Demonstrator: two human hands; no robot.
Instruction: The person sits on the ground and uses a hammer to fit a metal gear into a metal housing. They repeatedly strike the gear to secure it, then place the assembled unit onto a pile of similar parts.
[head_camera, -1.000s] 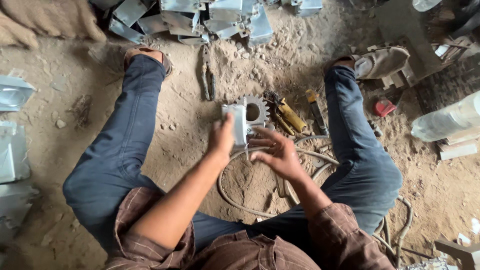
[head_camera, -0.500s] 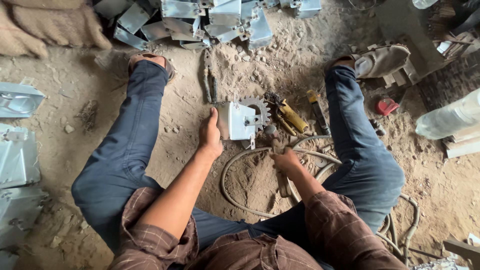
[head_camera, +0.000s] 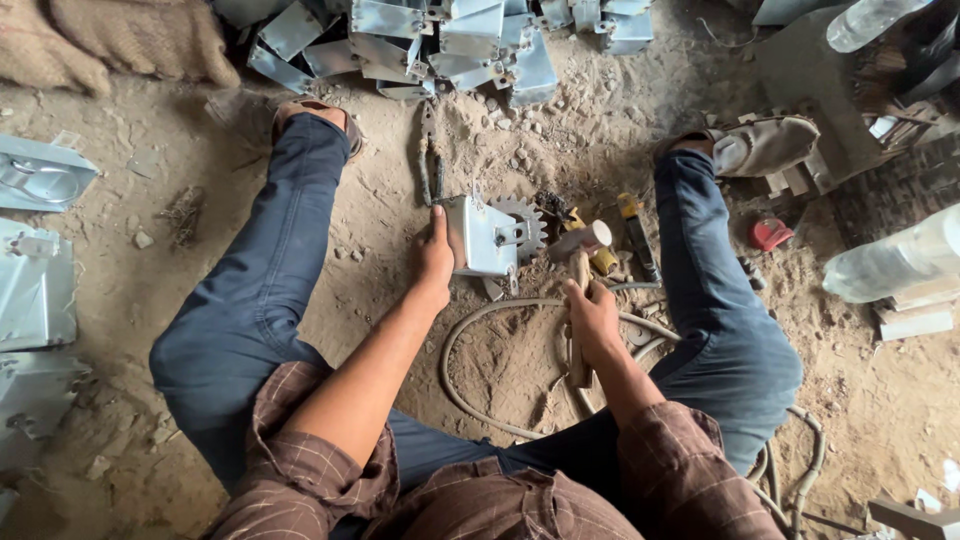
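Left hand (head_camera: 436, 258): fingers close together and lightly curled, pressed flat against the left side of a small grey metal box (head_camera: 482, 237), steadying it on the dirt floor (head_camera: 170, 170). Forearm bare, running straight from the lower middle up to the box; sleeve of a brown checked shirt rolled at the elbow.

Right hand (head_camera: 592, 318): closed in a fist around the wooden handle of a hammer (head_camera: 580, 262). Handle points away from the person; the pale cylindrical head lies just right of the box, at or just above it; contact cannot be told. Wrist bent slightly inward.

Metal box: between the person's spread legs, slightly left of centre, far side of the hands. A toothed gear wheel (head_camera: 527, 226) stands just behind its right edge, partly hidden by it.

Near surroundings: pliers (head_camera: 428, 160) on the floor just beyond the box; a yellow-handled tool (head_camera: 633, 232) right of the hammer head, its shape hard to make out; a grey hose (head_camera: 470, 390) looped on the floor under the right forearm.

Outer surroundings: stacked grey metal housings (head_camera: 440, 40) at the far edge, tops cut off; similar housings (head_camera: 35, 285) at the left edge; a clear plastic bottle (head_camera: 890, 262) at the right; a small red object (head_camera: 770, 234) by the right leg.
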